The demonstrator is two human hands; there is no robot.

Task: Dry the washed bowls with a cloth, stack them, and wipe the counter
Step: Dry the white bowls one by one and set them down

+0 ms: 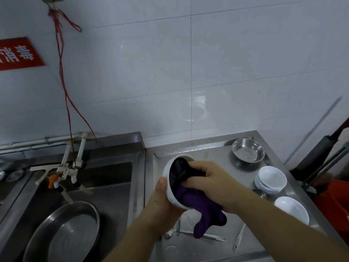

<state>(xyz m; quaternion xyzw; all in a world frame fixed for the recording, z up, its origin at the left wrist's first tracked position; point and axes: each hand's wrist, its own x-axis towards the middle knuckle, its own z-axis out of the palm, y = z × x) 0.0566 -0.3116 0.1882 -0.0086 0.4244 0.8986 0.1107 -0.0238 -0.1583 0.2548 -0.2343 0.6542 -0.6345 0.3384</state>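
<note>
At frame centre, the left hand (160, 201) grips a tilted bowl (171, 190); the right hand (209, 178) clutches a cloth (190, 197) inside it.

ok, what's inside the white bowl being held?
The purple cloth fills the white bowl, pushed in by the right hand; its tail hangs out below. The left hand grips the bowl. The bowl's inner bottom is covered.

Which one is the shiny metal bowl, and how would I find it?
Look at the steel counter to the right of the sink. At its far right corner, by the white tiled wall, sits the metal bowl, alone and upright. The stack of bowls and the single bowl nearer the person are white; only this one is shiny silver.
</note>
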